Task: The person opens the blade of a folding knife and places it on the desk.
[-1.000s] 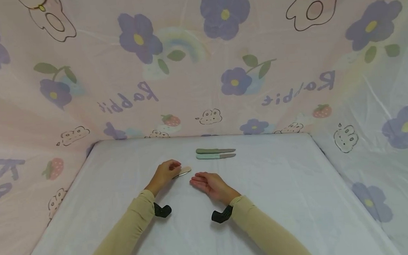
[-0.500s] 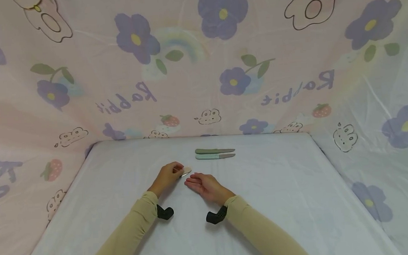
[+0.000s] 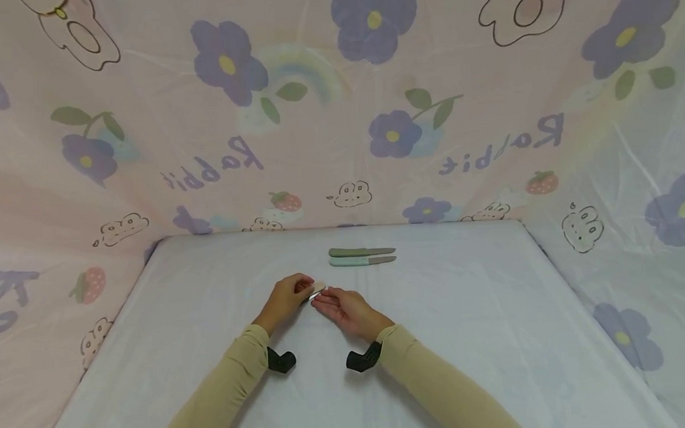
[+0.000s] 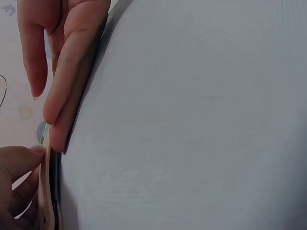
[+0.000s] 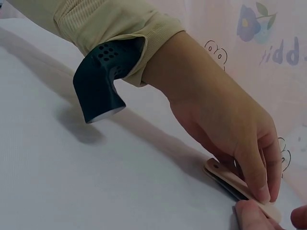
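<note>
My left hand [image 3: 284,300] pinches a beige-handled folding knife [image 5: 229,177] between thumb and fingers. A dark slot runs along the handle's edge in the right wrist view, and a small hole marks its near end. A thin silver edge shows beside the beige in the head view. My right hand [image 3: 350,313] is palm up from the right, its straight fingers touching the knife's far end. In the left wrist view, those fingertips [image 4: 60,139] lie along its side, while the thumb stands apart.
Behind the hands, a green-handled knife [image 3: 347,252] and a mint-handled knife [image 3: 348,261] lie parallel on the white-covered table [image 3: 473,324], blades pointing right. A patterned curtain [image 3: 313,124] encloses the back and sides. A black wrist mount [image 3: 281,360] sits below each cuff.
My left hand has moved right with the folding knife. My right hand has shifted slightly left, and its fingers now meet the knife's end. The two other knives stay in place.
</note>
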`<state>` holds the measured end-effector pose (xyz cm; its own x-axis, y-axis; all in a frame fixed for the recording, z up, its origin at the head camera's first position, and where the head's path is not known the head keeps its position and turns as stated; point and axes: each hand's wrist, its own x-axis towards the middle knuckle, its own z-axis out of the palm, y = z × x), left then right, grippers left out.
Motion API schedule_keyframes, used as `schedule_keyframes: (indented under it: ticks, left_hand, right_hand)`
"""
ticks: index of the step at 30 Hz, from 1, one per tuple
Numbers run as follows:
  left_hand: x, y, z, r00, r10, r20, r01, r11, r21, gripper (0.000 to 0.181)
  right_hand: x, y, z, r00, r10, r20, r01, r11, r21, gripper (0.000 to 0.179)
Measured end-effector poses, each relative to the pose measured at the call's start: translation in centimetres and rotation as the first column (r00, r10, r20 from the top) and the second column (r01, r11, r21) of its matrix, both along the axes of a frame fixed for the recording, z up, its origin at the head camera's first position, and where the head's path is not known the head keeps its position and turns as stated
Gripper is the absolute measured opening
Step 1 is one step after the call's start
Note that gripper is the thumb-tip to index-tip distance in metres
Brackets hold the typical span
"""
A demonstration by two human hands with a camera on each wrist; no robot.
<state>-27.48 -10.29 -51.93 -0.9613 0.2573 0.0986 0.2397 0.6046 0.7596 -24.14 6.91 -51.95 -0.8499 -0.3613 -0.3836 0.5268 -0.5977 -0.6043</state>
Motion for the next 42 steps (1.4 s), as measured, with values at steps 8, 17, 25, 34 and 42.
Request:
schedule_keyframes:
  ticks: [8,17,25,34,42]
  left_hand:
    - [0.2,0.1,-0.2,1.000,0.006,-0.004,-0.006,1.000,0.031,0.015]
    - [0.4,0.1,-0.4,0.998,0.025,0.064,-0.031,0.996,0.085,0.017]
    - [1.1,0.5,-0.3,0.996,0.025,0.088,-0.037,0.990,0.135,0.020]
    - [2.1,1.2,1.0,0.991,-0.015,0.130,-0.013,0.977,0.211,0.024]
    - [3.0,2.2,2.0,0.991,-0.057,0.118,0.019,0.955,0.296,0.026]
  right_hand:
    - [0.0,0.1,0.1,1.000,0.005,0.001,-0.005,1.000,0.001,0.040]
    - [0.1,0.2,-0.3,1.000,0.018,-0.002,-0.018,1.000,-0.001,0.041]
    - [0.7,0.5,-0.4,1.000,0.010,-0.021,-0.010,1.000,-0.008,0.040]
    - [1.1,1.5,-0.3,0.997,0.020,-0.075,-0.014,0.997,0.075,0.037]
    - [1.3,2.8,0.3,0.984,0.047,-0.170,-0.009,0.976,0.219,0.028]
